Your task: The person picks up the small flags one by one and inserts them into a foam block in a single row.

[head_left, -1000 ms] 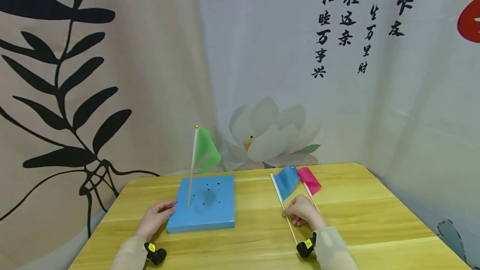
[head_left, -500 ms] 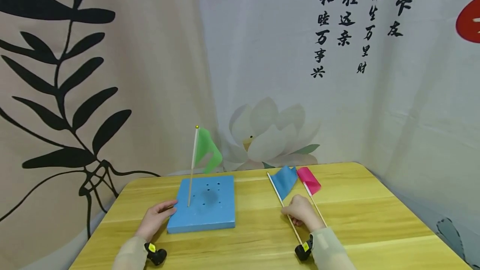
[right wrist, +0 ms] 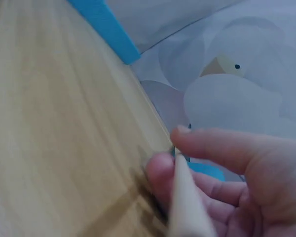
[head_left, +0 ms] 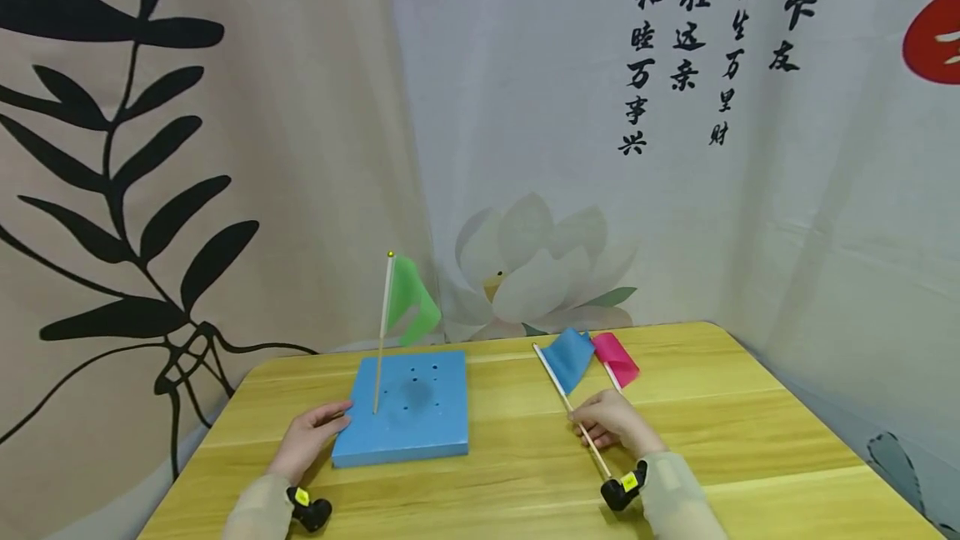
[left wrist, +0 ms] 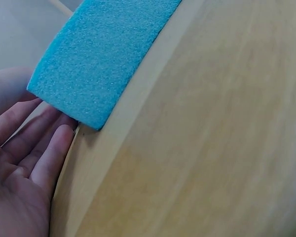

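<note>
My right hand (head_left: 611, 421) pinches the wooden stick of a small blue flag (head_left: 569, 358) between thumb and index finger. The stick slants up and left, its lower end near the wrist camera. In the right wrist view, the stick (right wrist: 185, 202) points toward the camera past the fingertips. A pink flag (head_left: 616, 357) lies just right of the blue one, its lower stick hidden behind the hand. My left hand (head_left: 309, 437) touches the left side of a blue foam block (head_left: 420, 437) with extended fingers. Standing in the block is a green flag (head_left: 412, 298), leaning slightly right.
Several small holes dot the top of the block. Everything is on a wooden table (head_left: 517, 473), whose back edge meets a printed curtain (head_left: 330, 148). Each wrist carries a small black camera (head_left: 311, 512).
My right hand, still pinching the blue flag's stick, has shifted slightly right, and the stick's lower end has swung right. The left hand and the block stay in place.
</note>
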